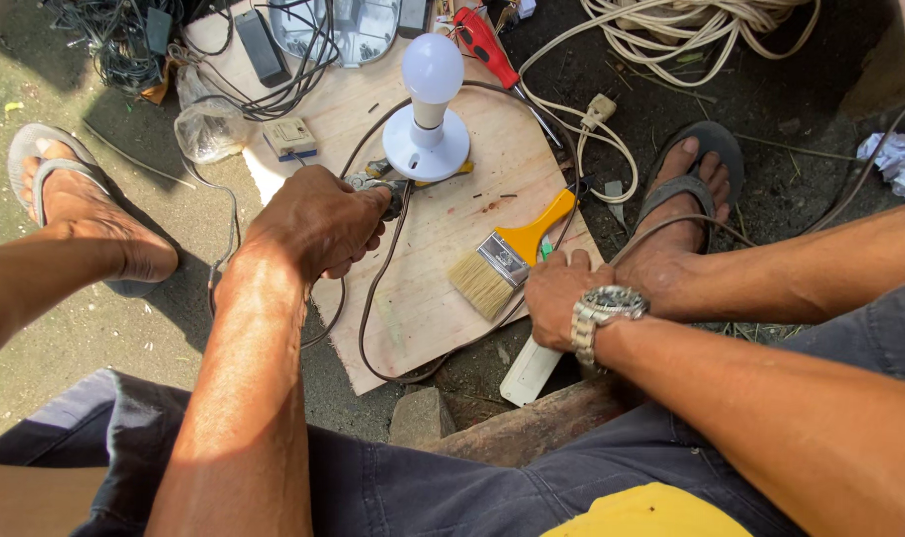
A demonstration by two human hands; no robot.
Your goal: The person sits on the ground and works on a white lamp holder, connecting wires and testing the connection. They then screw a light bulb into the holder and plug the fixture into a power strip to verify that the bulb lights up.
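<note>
While a thin sheet of pale plywood [443, 298] is lying flat on the dark ground, one pair of metal pliers with dark handles [383, 189] is being gripped in the left hand [318, 224]; its fingers [368, 234] are being kept curled tight around the handles, so that only the tool's head is being left in view beside the knuckles. One brown electrical cable [373, 298] is being held at that head, and from there it is being seen looping down across the board and round towards the right hand [562, 293]. That hand, with one steel wristwatch [602, 308] being worn at the wrist, is being pressed down at the board's right edge, its fingers [572, 261] bent and close together over the cable; whether the cable is being pinched or merely pinned cannot be told.

One white bulb in a round white lamp holder [430, 109] is standing upright on the board, just beyond the pliers. One flat paintbrush with an orange plastic handle [507, 261] is lying between the two hands, its bristles pointing at the person. One red-handled screwdriver [492, 50] is lying at the far edge, and one coil of cream cord [691, 30] is being seen well apart at the upper right. Two feet in grey sandals are being kept on either side of the board.
</note>
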